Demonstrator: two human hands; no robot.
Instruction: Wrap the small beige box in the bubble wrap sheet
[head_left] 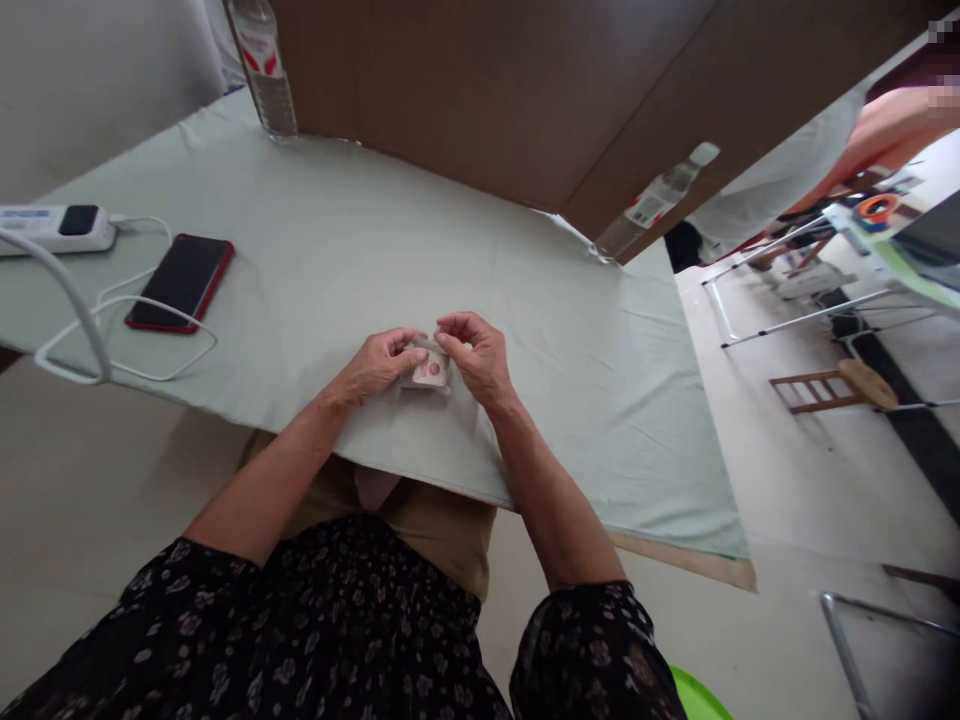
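A small whitish packet with reddish print lies near the front edge of the cloth-covered table, between my two hands. My left hand is closed on the packet's left side, thumb across its top. From the right, my right hand pinches at the packet's upper edge with thumb and forefinger. Clear, film-like material seems to surround the packet. The fingertips partly hide its far edge, and its exact kind cannot be made out.
A brown cardboard panel stands at the back, with a water bottle at its left and a tilted bottle at its right. On the left lie a phone, a white cable and a power strip. A wooden stool is at right.
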